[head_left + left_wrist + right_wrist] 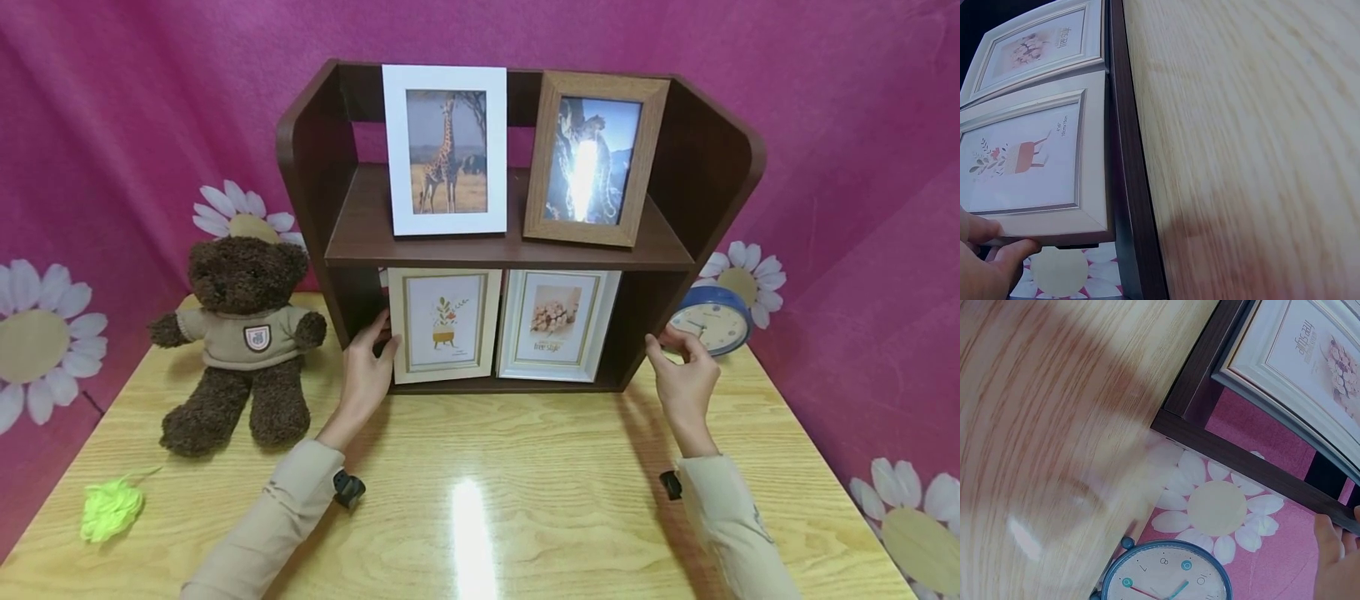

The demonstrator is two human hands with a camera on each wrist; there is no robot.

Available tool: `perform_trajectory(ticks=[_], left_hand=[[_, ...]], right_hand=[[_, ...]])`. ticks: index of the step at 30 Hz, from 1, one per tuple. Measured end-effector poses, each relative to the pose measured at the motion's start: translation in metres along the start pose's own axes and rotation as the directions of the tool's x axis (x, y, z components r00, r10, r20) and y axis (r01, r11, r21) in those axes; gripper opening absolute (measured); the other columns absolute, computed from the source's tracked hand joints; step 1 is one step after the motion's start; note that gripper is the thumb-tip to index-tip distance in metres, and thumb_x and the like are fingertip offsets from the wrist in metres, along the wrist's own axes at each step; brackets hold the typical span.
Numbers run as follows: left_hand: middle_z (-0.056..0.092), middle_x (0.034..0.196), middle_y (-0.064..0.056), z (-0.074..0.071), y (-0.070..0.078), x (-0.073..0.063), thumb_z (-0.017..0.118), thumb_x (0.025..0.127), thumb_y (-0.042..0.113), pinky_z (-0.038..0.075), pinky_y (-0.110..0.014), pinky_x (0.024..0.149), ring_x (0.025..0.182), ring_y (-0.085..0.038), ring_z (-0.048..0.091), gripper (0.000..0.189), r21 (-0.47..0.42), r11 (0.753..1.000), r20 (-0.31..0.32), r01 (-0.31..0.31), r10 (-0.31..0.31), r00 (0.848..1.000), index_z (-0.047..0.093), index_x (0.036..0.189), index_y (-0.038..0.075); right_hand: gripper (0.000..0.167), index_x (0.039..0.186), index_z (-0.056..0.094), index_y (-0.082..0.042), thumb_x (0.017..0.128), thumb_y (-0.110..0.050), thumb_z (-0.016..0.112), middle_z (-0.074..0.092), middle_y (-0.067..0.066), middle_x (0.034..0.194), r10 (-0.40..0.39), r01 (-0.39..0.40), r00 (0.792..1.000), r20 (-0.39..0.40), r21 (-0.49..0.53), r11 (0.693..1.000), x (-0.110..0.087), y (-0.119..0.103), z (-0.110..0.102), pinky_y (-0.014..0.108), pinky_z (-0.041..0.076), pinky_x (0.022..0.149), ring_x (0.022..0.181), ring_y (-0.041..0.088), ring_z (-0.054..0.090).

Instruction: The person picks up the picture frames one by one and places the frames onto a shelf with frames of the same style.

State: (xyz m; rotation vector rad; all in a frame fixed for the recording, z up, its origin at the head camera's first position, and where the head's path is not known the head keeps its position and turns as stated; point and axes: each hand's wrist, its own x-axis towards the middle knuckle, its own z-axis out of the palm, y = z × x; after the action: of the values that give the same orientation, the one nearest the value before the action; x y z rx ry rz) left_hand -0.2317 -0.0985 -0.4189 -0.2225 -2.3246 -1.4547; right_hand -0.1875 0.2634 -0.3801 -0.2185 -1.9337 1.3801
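A dark brown two-tier shelf point(510, 260) stands on the table with picture frames on both tiers. On the lower tier, my left hand point(367, 362) holds the left edge of a cream picture frame point(398, 333) with a potted-plant print. In the left wrist view, the thumb and a finger point(982, 229) lie against that frame's side. A white-and-gold frame point(510, 333) with a flower print stands right beside it. My right hand point(688, 379) grips the front edge of the shelf's right side panel, its thumb in front; the other fingers are partly hidden in the right wrist view.
The upper tier carries a white giraffe frame point(495, 150) and a brown wooden leopard frame point(542, 158). Left of the shelf sits a brown teddy bear point(251, 321), with a yellow-green mesh puff point(110, 508) nearer the front. Behind my right hand stands a blue clock point(720, 321).
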Motion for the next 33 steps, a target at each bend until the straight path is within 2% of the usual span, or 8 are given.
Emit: perform_trajectory(ticks=[9, 15, 25, 33], left_hand=[[0.056, 0.121, -0.027, 0.003, -0.002, 0.003, 0.055, 0.095, 0.0, 0.048, -0.051, 0.091, 0.11, -0.038, 0.056, 0.047, 0.027, 0.999, 0.01, 0.032, -0.033, 0.999, 0.041, 0.14, -0.005], [0.054, 0.123, -0.027, 0.007, -0.005, 0.004, 0.053, 0.095, -0.001, 0.048, -0.051, 0.092, 0.11, -0.039, 0.055, 0.047, 0.003, 0.999, -0.002, 0.04, -0.04, 0.999, 0.04, 0.14, -0.006], [0.054, 0.125, -0.025, 0.011, -0.006, 0.007, 0.051, 0.097, 0.001, 0.05, -0.049, 0.089, 0.111, -0.036, 0.054, 0.044, -0.027, 0.996, -0.014, 0.084, -0.085, 0.996, 0.041, 0.139, -0.005], [0.053, 0.126, -0.024, 0.012, -0.007, 0.007, 0.049, 0.098, 0.002, 0.05, -0.049, 0.088, 0.111, -0.036, 0.053, 0.044, -0.032, 0.997, -0.011, 0.077, -0.077, 0.997, 0.04, 0.14, -0.004]], right_hand=[[0.023, 0.099, 0.063, 0.018, 0.08, 0.005, 0.067, 0.056, -0.03, 0.071, -0.005, 0.005, 1.0, 0.003, -0.001, 1.0, 0.001, 0.002, 0.001, 0.003, 0.043, 0.074, 0.073, -0.01, 0.055], [0.023, 0.099, 0.063, 0.018, 0.081, 0.005, 0.067, 0.058, -0.029, 0.072, -0.01, 0.01, 1.0, 0.003, 0.007, 1.0, 0.0, 0.001, 0.001, 0.004, 0.044, 0.074, 0.073, -0.009, 0.056], [0.022, 0.099, 0.063, 0.018, 0.081, 0.006, 0.068, 0.058, -0.029, 0.073, -0.029, 0.029, 1.0, -0.009, 0.001, 1.0, 0.0, 0.004, 0.001, 0.005, 0.044, 0.076, 0.073, -0.009, 0.056], [0.022, 0.1, 0.063, 0.018, 0.082, 0.006, 0.067, 0.058, -0.027, 0.073, -0.02, 0.02, 1.0, -0.006, 0.008, 1.0, -0.001, 0.001, 0.0, 0.004, 0.044, 0.075, 0.074, -0.009, 0.056]])
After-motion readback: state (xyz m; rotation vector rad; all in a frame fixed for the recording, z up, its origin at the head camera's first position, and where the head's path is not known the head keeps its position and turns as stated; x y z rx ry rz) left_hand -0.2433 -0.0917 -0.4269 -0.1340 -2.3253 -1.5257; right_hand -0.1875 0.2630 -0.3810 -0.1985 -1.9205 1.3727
